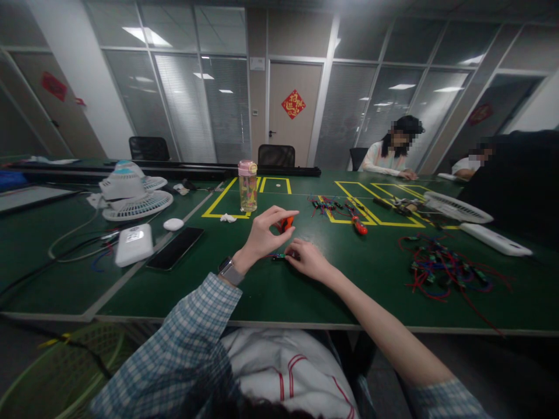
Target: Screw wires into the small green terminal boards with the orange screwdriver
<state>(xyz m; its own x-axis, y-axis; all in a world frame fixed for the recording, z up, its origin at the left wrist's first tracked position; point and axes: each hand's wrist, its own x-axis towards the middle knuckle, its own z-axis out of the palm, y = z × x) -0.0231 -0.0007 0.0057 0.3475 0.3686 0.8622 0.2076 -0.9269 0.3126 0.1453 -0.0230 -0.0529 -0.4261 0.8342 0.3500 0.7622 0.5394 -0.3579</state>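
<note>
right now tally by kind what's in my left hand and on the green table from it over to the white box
orange-handled tool in the left hand: 1
clear plastic bottle with pink lid: 1
black flat phone: 1
white rectangular box: 1
white round puck: 1
crumpled white scrap: 1
total: 6

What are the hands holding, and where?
The left hand pinches an orange tool by its handle. The right hand pins a small wired part by one end on the table.

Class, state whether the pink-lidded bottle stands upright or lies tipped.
Upright: the bottle stands on its base, pink lid on top.
</note>
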